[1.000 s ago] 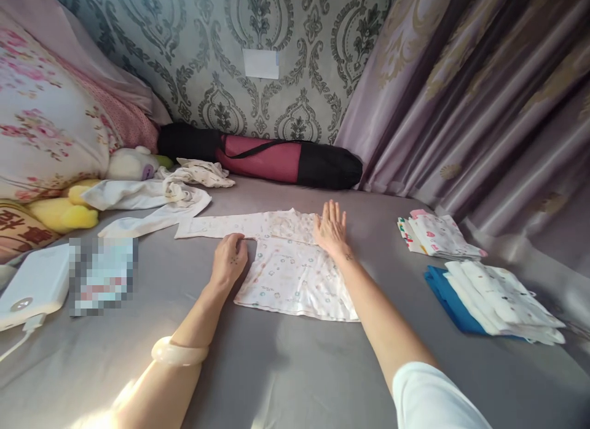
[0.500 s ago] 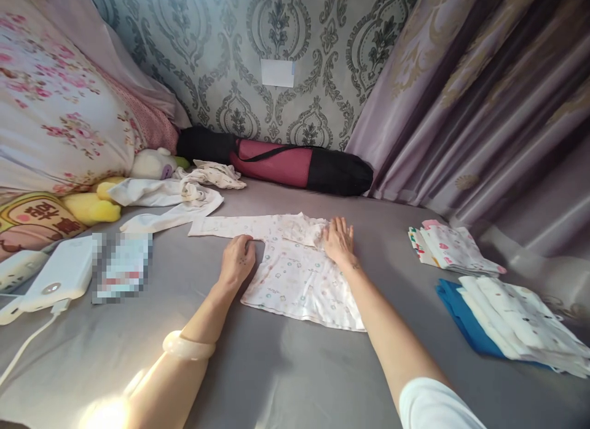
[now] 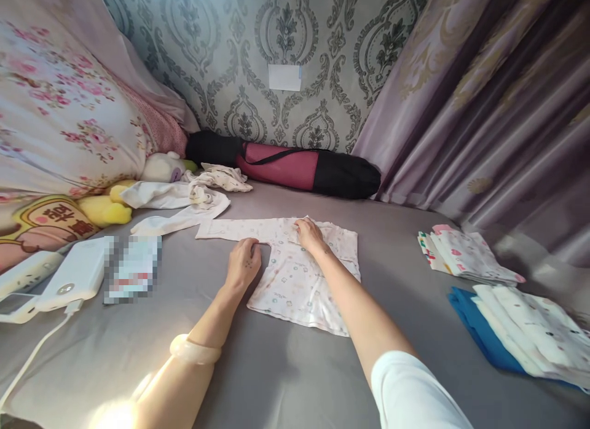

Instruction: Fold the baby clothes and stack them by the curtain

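A small white long-sleeved shirt with a fine coloured print lies flat on the grey sheet. One sleeve stretches out to the left; the other is folded in over the chest. Loosely curled, my left hand rests on the sheet beside the shirt's left side, its fingertips at the lower edge of the outstretched sleeve. Nothing shows in its fingers. My right hand is on the upper chest near the collar, fingers bent together on the folded-in cloth. Its palm hides part of that fold.
Folded clothes and a second stack with blue cloth lie to the right. Crumpled white clothes, a power bank with a cable, and plush toys are at left. A black and maroon bag lies along the wall.
My right hand has moved left from the shirt's right edge onto its chest, its spread fingers now drawn together. My left hand stays by the sleeve. The view has shifted slightly.
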Available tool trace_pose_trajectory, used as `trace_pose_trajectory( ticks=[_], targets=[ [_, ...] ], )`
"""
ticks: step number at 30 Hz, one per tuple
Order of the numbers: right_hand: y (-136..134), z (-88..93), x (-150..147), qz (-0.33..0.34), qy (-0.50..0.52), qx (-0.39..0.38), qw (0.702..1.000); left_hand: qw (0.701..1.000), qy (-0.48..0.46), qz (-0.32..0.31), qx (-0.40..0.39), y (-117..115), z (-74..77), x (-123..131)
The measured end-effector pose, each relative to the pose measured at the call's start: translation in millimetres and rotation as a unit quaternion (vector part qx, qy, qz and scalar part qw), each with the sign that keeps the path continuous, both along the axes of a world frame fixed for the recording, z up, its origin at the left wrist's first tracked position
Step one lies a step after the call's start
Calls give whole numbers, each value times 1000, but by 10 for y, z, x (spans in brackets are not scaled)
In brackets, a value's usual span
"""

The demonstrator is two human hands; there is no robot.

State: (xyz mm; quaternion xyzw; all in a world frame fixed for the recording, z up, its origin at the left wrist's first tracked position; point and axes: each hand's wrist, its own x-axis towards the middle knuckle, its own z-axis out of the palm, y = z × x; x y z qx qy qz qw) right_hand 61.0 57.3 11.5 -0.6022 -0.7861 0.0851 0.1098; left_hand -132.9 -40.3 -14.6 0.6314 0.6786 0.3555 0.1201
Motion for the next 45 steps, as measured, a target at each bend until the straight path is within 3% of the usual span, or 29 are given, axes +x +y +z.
trace_pose_trajectory(
  ticks=[5, 12, 17, 19, 22, 26, 31, 35, 40, 45],
  targets=[
    [-30, -2, -58, -27, 43, 52, 997, 1000, -2, 3, -13, 2, 34, -1],
    [-65, -64, 40, 7, 71, 35, 997, 999, -34, 21, -22, -18, 61, 14],
    [-220, 1, 197, -42, 27, 107, 993, 992, -78, 89, -53, 88, 142, -161],
    [-285, -40, 235, -57, 3, 75, 996, 988, -55, 141, -39, 164, 200, -334],
    [-330, -144, 262, -74, -21, -38, 996, 975, -7, 220, -22, 242, 265, -628],
    [-312, -196, 282, -75, -31, -82, 993, 953, 26, 301, -28, 249, 207, -889],
    [-349, -101, 247, -74, -5, -70, 995, 942, 52, 331, -33, 290, 76, -1005],
    [-425, -65, 36, -18, 14, -16, 1000, 927, 12, 364, -92, 411, 121, -1104],
    [-446, -161, -190, 28, 14, -52, 998, 920, -25, 363, -145, 497, 140, -1216],
    [-413, -177, -167, 35, 19, -71, 997, 910, -21, 384, -154, 542, 117, -1237]
  ],
)
